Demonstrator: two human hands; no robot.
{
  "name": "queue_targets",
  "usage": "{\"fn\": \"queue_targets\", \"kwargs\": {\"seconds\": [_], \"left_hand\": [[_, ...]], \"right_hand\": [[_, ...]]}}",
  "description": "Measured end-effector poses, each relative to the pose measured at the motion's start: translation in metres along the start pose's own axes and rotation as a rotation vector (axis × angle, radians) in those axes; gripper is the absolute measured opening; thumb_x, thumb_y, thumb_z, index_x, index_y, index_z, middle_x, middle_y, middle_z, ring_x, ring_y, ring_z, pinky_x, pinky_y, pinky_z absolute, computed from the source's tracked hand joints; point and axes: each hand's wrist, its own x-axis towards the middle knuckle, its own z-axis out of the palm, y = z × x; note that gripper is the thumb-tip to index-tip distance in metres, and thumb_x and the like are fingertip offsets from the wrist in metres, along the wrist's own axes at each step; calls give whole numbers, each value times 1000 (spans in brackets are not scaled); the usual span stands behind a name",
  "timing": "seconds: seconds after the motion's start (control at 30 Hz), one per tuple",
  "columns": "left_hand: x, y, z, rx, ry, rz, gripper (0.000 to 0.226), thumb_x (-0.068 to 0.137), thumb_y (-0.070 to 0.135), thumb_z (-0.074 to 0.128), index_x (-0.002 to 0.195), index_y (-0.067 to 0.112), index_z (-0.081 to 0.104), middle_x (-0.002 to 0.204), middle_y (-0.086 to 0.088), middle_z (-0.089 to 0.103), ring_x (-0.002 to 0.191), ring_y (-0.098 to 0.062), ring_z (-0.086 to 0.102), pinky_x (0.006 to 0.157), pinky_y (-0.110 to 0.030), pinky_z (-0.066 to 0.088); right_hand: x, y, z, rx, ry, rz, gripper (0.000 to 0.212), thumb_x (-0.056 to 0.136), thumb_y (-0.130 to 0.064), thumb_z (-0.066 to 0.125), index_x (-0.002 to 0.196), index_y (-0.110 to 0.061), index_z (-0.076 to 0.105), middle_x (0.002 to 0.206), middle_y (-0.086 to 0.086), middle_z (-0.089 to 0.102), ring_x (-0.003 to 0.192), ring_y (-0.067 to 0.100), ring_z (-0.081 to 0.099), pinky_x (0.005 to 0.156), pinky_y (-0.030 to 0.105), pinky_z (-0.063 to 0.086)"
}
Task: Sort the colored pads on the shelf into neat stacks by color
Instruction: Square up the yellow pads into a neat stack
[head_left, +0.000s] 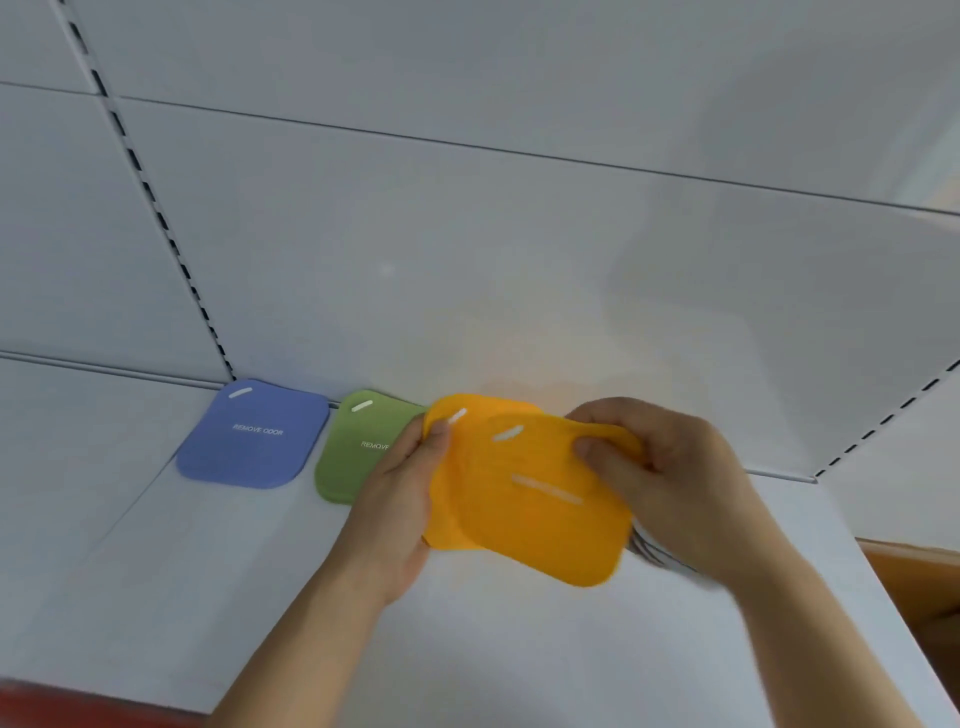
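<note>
Two orange pads (524, 499) overlap each other, held above the white shelf (260, 597) between both hands. My left hand (400, 499) grips their left edge with the thumb on top. My right hand (670, 478) pinches the upper right corner of the front pad. A blue pad (254, 436) printed REMOVE ODOR lies flat at the back left of the shelf. Beside it on the right lies a green pad (358, 452), partly hidden by my left hand.
The white back wall (467, 234) rises right behind the pads, with a slotted upright (156, 208) on the left. A red strip runs along the shelf's front edge (78, 701). A brown cardboard box (924, 582) stands at the right, past the shelf's end.
</note>
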Motion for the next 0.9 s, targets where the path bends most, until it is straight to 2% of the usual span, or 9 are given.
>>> {"fn": "queue_targets", "kwargs": {"seconds": [0.1,0.27,0.4,0.53,0.63,0.7,0.77,0.83,0.9], "left_hand": [[-7,-9,7,-53,-87,-67,38,105,37,49,139,29,64,131,-5,73,120,-28,70,103,-53,54],[-5,-14,2,-57,-178,-155,45,108,42,38,145,28,59,142,-9,66,132,-33,62,114,-61,43],[-3,-16,2,-86,-177,-195,50,105,49,39,144,26,61,141,-11,66,132,-34,62,117,-63,39],[-6,-19,6,-65,-152,-158,49,104,52,38,138,30,66,133,-9,72,123,-32,68,110,-62,47],[-12,-21,9,-36,-139,-107,50,99,58,47,137,31,65,130,-7,73,120,-31,70,106,-61,51],[-15,-24,9,50,-137,-20,40,99,51,54,133,35,67,129,-4,74,119,-30,71,104,-62,53],[-17,-24,8,120,-102,48,29,100,44,56,125,41,70,125,-2,75,118,-29,71,103,-64,53],[-16,-20,2,148,-68,86,26,98,45,56,120,47,72,124,4,75,119,-24,70,104,-61,53],[-12,-13,-9,143,-12,119,26,95,49,58,118,50,72,126,10,75,121,-18,69,106,-56,52]], "right_hand": [[5,16,29,-39,49,-20,32,96,-28,68,94,-59,62,91,-37,65,87,-6,63,66,9,45],[-1,31,33,-7,10,-39,33,100,-27,63,97,-60,61,91,-29,66,84,1,62,60,12,44],[0,26,38,-11,25,-84,31,101,-24,62,99,-55,60,89,-40,63,83,-7,61,62,6,41],[-3,32,45,-61,38,-88,28,100,-30,62,103,-57,60,85,-33,65,80,-3,62,60,9,42],[-5,36,54,-111,86,-109,22,100,-27,64,116,-43,64,81,-35,60,78,-9,60,64,5,40],[-8,35,62,-110,113,-84,23,100,-27,64,120,-38,64,87,-38,55,80,-14,58,66,4,39],[-9,34,66,-97,120,-60,25,100,-32,62,124,-40,61,91,-36,57,83,-11,58,67,4,41],[-7,40,64,-98,158,-74,28,101,-36,60,128,-35,60,101,-26,64,89,-4,60,77,9,44],[1,59,54,-180,240,-37,30,101,-36,59,129,-27,62,109,-12,69,102,9,62,86,27,51]]}}
